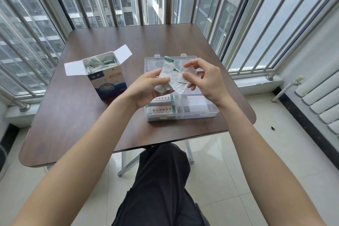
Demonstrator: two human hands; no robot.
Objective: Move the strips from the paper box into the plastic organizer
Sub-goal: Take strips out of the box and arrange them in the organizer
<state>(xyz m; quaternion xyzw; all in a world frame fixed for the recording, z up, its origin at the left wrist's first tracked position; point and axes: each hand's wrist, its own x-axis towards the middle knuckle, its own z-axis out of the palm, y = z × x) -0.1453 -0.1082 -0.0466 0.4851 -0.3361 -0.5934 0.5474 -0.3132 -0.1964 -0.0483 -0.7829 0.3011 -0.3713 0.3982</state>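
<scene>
An open paper box (110,83) with blue print stands on the left of the table, its flaps up and several wrapped strips inside. To its right lies a clear plastic organizer (194,112), with strips (161,110) stacked in its near left compartments. Above the organizer my left hand (146,88) grips a bunch of white strips (167,73) fanned out upward. My right hand (203,77) pinches one strip of that bunch between thumb and fingers.
The brown table (91,124) has rounded corners and stands by a railing (256,24) of metal bars. A white radiator (322,101) is at the right wall. My dark-trousered leg (161,189) is under the table's near edge.
</scene>
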